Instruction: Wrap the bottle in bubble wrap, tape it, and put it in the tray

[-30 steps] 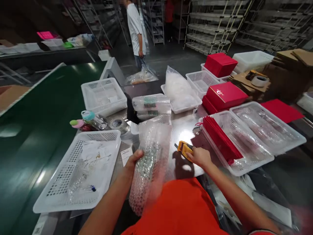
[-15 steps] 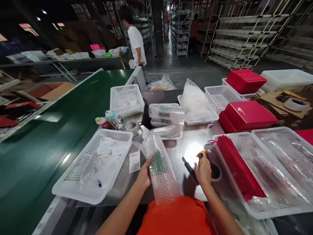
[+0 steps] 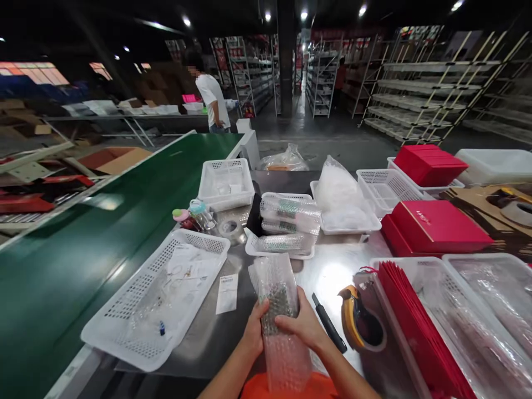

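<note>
A bubble-wrap package (image 3: 277, 277), long and flat with something green inside, is held upright before my orange-clad body. My left hand (image 3: 254, 328) grips its left edge with the thumb on the near face. From the other side my right hand (image 3: 306, 322) clasps it, thumb laid across the front. Just right of my hands, a black utility knife (image 3: 329, 324) lies on the metal table. Beside it rests a tape dispenser (image 3: 352, 320) with a yellow handle. A printed white label (image 3: 227, 293) lies left of the package.
More bubble-wrapped packages fill a white basket (image 3: 307, 255) ahead. Left stands a perforated tray (image 3: 124, 299) of small bagged items, alongside a green conveyor belt (image 3: 83, 238). Red envelopes (image 3: 419, 327) and red boxes (image 3: 446, 224) are on the right. A person (image 3: 214, 97) stands beyond.
My right hand has left the tape dispenser and now grips the bubble-wrap package with my left. The package has shifted nearer to me, and the view has tilted up.
</note>
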`<act>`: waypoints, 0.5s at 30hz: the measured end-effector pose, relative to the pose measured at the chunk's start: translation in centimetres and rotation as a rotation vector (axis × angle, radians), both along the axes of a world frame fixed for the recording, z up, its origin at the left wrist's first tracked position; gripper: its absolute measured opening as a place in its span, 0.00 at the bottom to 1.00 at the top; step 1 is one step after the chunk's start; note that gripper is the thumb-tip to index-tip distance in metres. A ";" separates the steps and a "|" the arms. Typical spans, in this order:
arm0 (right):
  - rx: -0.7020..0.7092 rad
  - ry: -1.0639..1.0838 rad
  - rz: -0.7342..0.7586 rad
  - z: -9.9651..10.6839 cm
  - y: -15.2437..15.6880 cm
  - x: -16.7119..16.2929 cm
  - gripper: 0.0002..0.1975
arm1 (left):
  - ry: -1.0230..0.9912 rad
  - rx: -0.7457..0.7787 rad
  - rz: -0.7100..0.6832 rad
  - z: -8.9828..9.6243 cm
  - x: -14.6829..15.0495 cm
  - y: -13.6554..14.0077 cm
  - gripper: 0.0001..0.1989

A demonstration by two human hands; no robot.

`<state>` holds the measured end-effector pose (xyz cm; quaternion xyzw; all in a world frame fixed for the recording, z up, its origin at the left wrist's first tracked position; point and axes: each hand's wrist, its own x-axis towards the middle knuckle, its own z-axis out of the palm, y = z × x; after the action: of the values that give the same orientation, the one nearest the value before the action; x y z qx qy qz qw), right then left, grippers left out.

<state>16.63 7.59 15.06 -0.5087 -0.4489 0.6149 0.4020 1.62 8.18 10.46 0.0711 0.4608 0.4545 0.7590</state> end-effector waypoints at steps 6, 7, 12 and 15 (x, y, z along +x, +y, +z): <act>0.277 -0.860 0.045 3.8 6.4 1.6 0.42 | 0.155 0.094 0.105 -2.5 -0.2 1.9 0.29; 0.363 -1.015 0.064 4.5 8.0 1.5 0.40 | 0.193 0.055 0.104 -3.1 -0.6 1.9 0.30; 0.699 -1.414 0.180 7.8 15.6 -1.1 0.33 | 0.175 -0.112 0.083 -4.9 -2.6 1.1 0.25; 0.672 -1.480 0.301 8.1 19.4 -3.0 0.39 | 0.130 -0.141 0.081 -4.9 -3.2 1.0 0.19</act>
<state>13.63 26.97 23.13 -0.5692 -0.8208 0.0009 0.0466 -1.59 9.18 5.52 0.0283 0.5424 0.4457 0.7116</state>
